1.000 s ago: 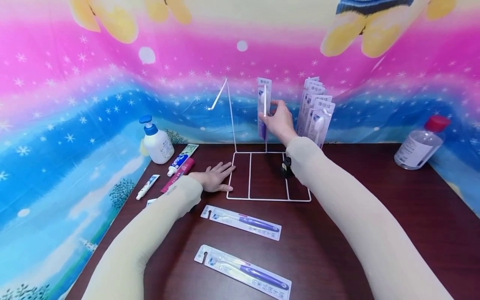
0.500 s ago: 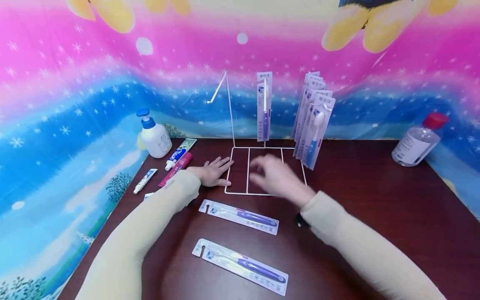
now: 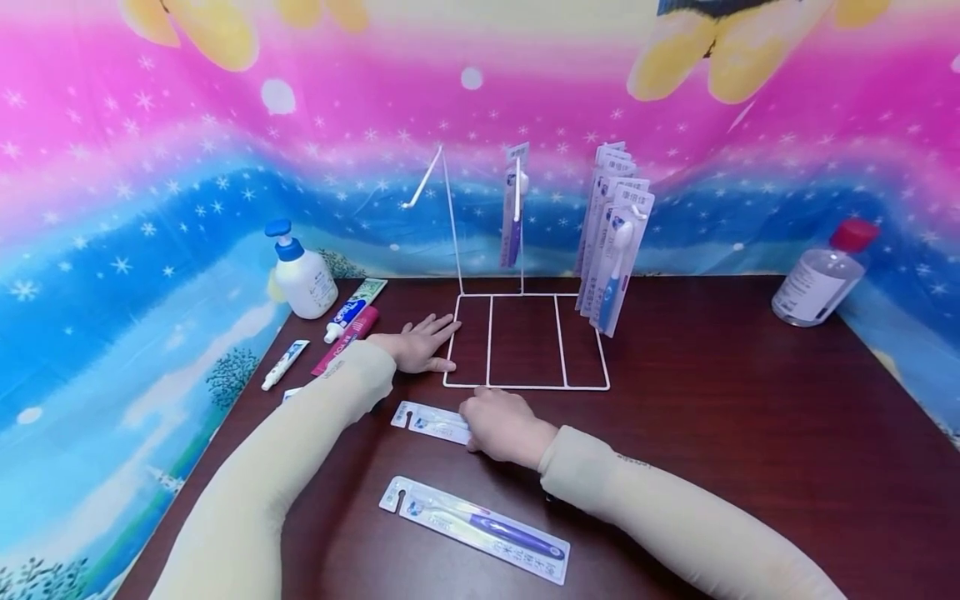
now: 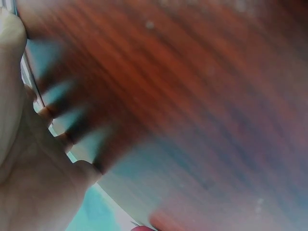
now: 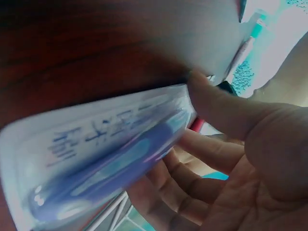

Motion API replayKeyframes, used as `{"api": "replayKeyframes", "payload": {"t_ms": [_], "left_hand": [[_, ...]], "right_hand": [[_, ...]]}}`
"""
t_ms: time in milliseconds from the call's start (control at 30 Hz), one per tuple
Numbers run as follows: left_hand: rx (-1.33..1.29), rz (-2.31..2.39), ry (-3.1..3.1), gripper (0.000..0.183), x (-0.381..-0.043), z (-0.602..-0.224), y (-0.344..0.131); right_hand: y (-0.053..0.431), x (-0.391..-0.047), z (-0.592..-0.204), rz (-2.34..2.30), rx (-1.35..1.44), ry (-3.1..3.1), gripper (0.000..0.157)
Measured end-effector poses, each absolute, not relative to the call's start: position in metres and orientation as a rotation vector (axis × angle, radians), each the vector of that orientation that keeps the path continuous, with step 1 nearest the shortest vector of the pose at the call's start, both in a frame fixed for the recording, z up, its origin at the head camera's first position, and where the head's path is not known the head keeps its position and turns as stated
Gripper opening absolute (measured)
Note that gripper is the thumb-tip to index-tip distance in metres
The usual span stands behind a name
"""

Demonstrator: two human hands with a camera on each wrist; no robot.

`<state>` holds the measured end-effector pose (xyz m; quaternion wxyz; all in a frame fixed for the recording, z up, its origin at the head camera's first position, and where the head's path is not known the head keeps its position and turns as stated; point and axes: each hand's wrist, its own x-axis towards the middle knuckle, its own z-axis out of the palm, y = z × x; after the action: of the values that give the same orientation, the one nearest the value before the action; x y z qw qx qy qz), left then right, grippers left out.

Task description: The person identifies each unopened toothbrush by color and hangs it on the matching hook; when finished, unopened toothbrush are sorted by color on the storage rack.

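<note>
My right hand (image 3: 504,425) is at the nearer side of the white wire rack (image 3: 527,388), over a packaged toothbrush (image 3: 435,423) lying on the table. In the right wrist view, thumb and fingers (image 5: 207,149) take this pack by its two long edges; its purple handle (image 5: 115,168) shows through the clear plastic. Flat on the table, my left hand (image 3: 422,342) touches the left side of the rack's base with its fingertips. One purple toothbrush pack (image 3: 513,208) hangs on the rack's middle hook. Several packs (image 3: 618,250) hang on the right hook, and the left hook (image 3: 422,185) is bare.
Another packaged toothbrush (image 3: 480,529) lies closer to me. A pump bottle (image 3: 303,279), a blue-and-white toothpaste tube (image 3: 356,310), a pink tube (image 3: 345,342) and a small white tube (image 3: 285,364) are at the left. A clear red-capped bottle (image 3: 821,279) stands far right.
My right hand has let go of the pack on the middle hook and come down toward me to a pack on the table. The hung pack has turned slightly. My left hand has stayed put.
</note>
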<state>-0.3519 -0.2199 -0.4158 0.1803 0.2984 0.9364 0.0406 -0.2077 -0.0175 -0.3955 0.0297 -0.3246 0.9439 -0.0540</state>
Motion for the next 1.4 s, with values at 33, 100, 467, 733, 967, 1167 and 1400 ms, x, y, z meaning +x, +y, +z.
{"api": "replayKeyframes", "payload": {"t_ms": [33, 100, 467, 733, 967, 1167, 1400], "left_hand": [[0.842, 0.115, 2.648, 0.085, -0.352, -0.416, -0.22], [0.843, 0.119, 2.65, 0.084, -0.352, -0.414, -0.218], [0.853, 0.112, 2.654, 0.08, -0.347, -0.411, -0.217], [0.883, 0.147, 2.644, 0.08, -0.347, -0.409, -0.219], [0.839, 0.109, 2.646, 0.081, -0.348, -0.411, -0.217], [0.851, 0.125, 2.639, 0.08, -0.346, -0.409, -0.216], [0.849, 0.124, 2.636, 0.081, -0.348, -0.411, -0.218]], "right_hand": [[-0.017, -0.208, -0.395, -0.179, -0.995, 2.898, 0.03], [-0.014, -0.207, -0.393, -0.209, -0.973, 2.869, 0.036], [0.024, -0.2, -0.375, -0.377, -0.958, 2.864, 0.012], [0.049, -0.196, -0.328, -0.857, -0.936, 3.0, 0.017], [0.061, -0.2, -0.294, -1.265, -0.765, 2.995, 0.03], [0.066, -0.208, -0.284, -1.437, -0.712, 2.998, 0.036], [0.066, -0.219, -0.283, -1.467, -0.633, 3.013, 0.036]]}}
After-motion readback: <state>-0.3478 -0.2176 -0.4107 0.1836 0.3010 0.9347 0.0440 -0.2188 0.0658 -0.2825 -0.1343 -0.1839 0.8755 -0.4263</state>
